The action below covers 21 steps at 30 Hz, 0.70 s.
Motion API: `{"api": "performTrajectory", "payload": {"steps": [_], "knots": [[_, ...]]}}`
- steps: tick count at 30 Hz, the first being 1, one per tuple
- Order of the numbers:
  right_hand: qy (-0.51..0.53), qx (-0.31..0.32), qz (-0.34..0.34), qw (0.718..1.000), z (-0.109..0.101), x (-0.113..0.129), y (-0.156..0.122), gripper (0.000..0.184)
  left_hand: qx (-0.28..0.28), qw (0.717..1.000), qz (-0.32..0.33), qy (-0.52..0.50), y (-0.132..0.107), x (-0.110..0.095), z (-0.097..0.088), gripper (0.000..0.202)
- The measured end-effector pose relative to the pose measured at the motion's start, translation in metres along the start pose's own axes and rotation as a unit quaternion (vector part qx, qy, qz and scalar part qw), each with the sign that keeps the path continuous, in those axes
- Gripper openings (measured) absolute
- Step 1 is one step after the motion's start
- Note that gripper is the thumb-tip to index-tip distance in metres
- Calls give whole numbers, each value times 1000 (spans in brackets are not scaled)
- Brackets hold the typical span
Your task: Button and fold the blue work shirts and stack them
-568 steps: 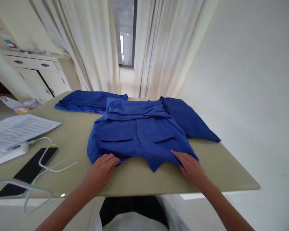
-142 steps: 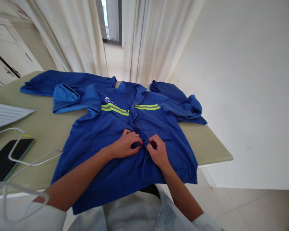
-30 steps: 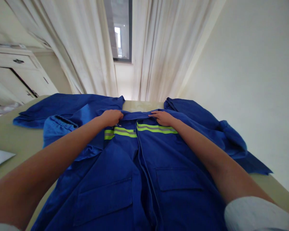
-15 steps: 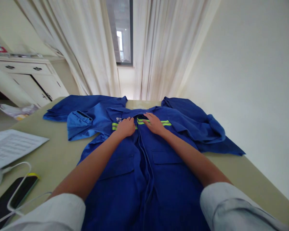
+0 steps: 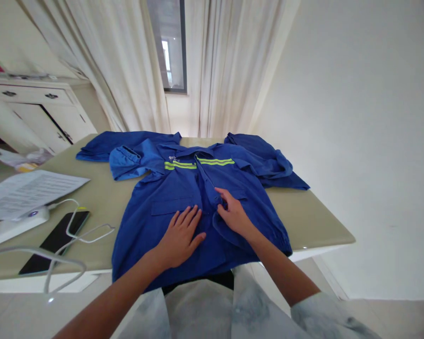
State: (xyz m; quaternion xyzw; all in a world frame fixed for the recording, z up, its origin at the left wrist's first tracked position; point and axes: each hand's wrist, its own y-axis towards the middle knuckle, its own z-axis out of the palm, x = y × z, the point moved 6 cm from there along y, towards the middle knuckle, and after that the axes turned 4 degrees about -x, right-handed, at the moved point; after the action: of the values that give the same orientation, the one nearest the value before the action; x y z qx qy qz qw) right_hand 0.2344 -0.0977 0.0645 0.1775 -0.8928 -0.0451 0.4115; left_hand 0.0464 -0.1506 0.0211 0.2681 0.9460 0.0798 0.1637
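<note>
Left grip: the left hand [image 5: 181, 234] lies flat, fingers spread apart, palm down on the lower front of the blue work jacket [image 5: 169, 212]; it clamps on nothing.
Right grip: the right hand [image 5: 233, 215] rests on the jacket just right of the front opening, fingers bent against the cloth at the placket; whether it pinches the fabric or only presses cannot be told.
Far left: a white cabinet [image 5: 38, 108] with dark handles stands behind the counter [image 5: 314, 216]; a printed sheet of paper [image 5: 28, 188] lies on the counter's left part, its lines too small to read.
Left, near edge: a dark phone [image 5: 53, 240] lies flat beside a white cable [image 5: 81, 226] and a white device [image 5: 14, 223].
Jacket: spread face up in the middle of the counter, hem hanging over the near edge, collar towards the curtains [image 5: 215, 66].
Markings: a yellow-green reflective stripe [image 5: 198, 164] runs across the chest; a small pale emblem [image 5: 172, 158] sits above the stripe on the left part, its writing unreadable.
Sleeves: one cuff [image 5: 125, 160] is folded onto the counter at left; the other sleeve [image 5: 268, 160] is bunched at right.
Behind: another blue garment [image 5: 106, 143] lies at the counter's far left.
</note>
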Motion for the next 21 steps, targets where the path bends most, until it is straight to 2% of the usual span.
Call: {"api": "performTrajectory", "payload": {"steps": [4,5,8,10,13,15,17,19,21], "knots": [[-50,78,-35,995,11,19,-35,61,35,998,58,4,-27,-28,1,63],[-74,79,-46,993,13,26,-47,62,36,997,62,3,-32,-33,1,60],[-121,49,-70,989,17,43,-79,78,39,995,88,-3,-46,-48,1,62],[-142,68,-81,984,22,49,-95,85,41,995,94,11,-53,-56,3,67],[-128,98,-77,984,25,44,-105,71,37,996,76,28,-61,-59,6,56],[-55,69,-46,995,19,32,-106,62,30,997,69,10,-65,-58,4,58],[20,1,17,1000,9,15,-105,54,23,998,62,-16,-67,-55,0,60],[59,-66,80,993,0,-2,-107,49,20,998,47,-28,-65,-52,-6,51],[71,-101,111,986,-5,-12,-109,50,24,999,29,-35,-59,-47,-12,43]]}}
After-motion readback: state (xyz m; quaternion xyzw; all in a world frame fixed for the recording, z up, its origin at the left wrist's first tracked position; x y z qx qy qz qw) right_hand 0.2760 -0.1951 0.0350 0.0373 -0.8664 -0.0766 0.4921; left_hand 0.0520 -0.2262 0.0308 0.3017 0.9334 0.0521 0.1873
